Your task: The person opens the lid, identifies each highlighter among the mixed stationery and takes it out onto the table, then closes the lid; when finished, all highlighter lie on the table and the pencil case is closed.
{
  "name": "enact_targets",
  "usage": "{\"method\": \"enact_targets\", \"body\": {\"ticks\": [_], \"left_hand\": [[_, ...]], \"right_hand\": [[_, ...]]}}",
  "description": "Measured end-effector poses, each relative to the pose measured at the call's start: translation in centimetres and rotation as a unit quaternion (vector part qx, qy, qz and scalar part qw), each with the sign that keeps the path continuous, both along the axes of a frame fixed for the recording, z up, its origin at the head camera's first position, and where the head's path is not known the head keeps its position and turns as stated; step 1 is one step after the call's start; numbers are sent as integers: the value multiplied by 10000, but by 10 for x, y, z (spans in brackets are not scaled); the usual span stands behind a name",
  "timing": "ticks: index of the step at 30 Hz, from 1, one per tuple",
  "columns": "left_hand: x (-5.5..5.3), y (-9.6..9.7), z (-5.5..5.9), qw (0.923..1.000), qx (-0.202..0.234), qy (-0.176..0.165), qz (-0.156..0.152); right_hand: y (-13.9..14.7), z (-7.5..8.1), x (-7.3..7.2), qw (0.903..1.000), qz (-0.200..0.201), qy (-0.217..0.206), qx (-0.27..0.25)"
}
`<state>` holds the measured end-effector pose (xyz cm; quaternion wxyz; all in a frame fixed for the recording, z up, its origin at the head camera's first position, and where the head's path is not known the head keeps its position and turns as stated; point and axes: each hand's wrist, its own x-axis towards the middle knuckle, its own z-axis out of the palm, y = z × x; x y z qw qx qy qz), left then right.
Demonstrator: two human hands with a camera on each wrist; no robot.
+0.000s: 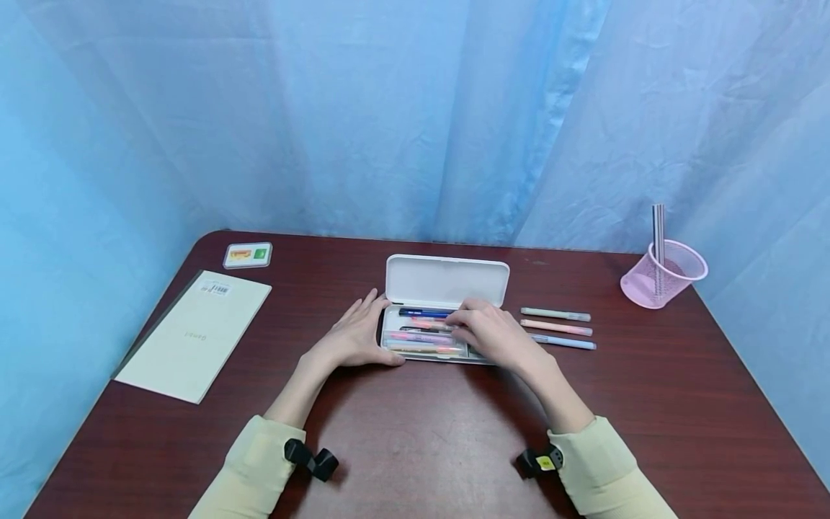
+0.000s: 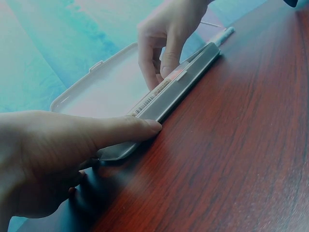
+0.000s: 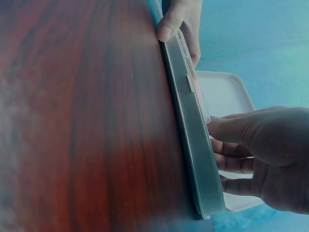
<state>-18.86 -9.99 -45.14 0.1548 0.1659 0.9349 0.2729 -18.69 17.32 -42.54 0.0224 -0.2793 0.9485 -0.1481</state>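
A white pencil case [image 1: 447, 280] lies with its lid raised, several pens inside. My left hand [image 1: 355, 337] holds its left end, the thumb along the front edge and the fingers toward the back corner. My right hand [image 1: 496, 333] reaches over the right part, bent fingers down among the pens. Blue pens [image 1: 415, 312] lie at the back of the case. Pastel pens [image 1: 421, 348] lie along the front. In the right wrist view the right thumb [image 3: 227, 129] is at the end of a clear-capped pen [image 3: 200, 99]; whether the fingertips pinch a pen is hidden.
Right of the case lie a green pen [image 1: 554, 313], a peach pen [image 1: 556, 327] and a blue pen [image 1: 567, 342]. A pink mesh cup [image 1: 684, 261] holding striped sticks leans at far right. At left are a notebook [image 1: 194, 335] and a small card [image 1: 248, 255].
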Motion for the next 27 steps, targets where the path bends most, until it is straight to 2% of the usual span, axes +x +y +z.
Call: {"method": "enact_targets", "body": {"ticks": [7, 16, 27], "left_hand": [[-1, 1, 0, 10000, -68, -1, 18], [-2, 0, -2, 10000, -91, 8, 26], [-2, 0, -3, 10000, -68, 28, 8]], "right_hand": [[-1, 0, 0, 9999, -98, 58, -39], [-1, 1, 1, 10000, -34, 12, -26], [-1, -1, 0, 9997, 13, 177, -143]]}}
